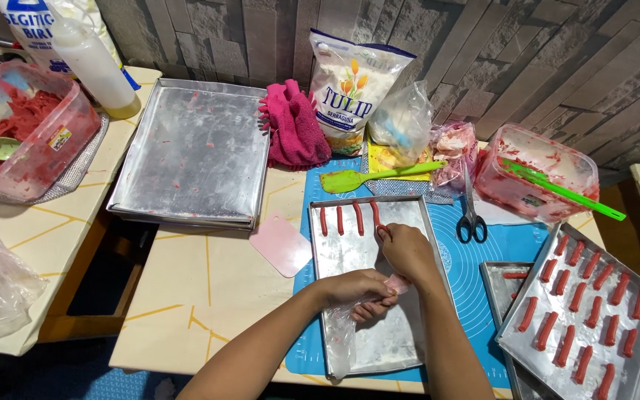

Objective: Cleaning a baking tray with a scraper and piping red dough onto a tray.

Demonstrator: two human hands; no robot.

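Right hand [407, 252] curled shut round piping bag [350, 326] at tray's centre | left hand [361, 290] clamps bag, seven o'clock of it | baking tray [401, 341] | red strips [348, 219] at twelve o'clock

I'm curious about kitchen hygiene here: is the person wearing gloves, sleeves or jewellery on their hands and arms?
No. The left hand and right hand are bare, with no gloves, rings, watch or bracelets showing. Both forearms are uncovered as far as the picture's lower edge, with no sleeves in view.
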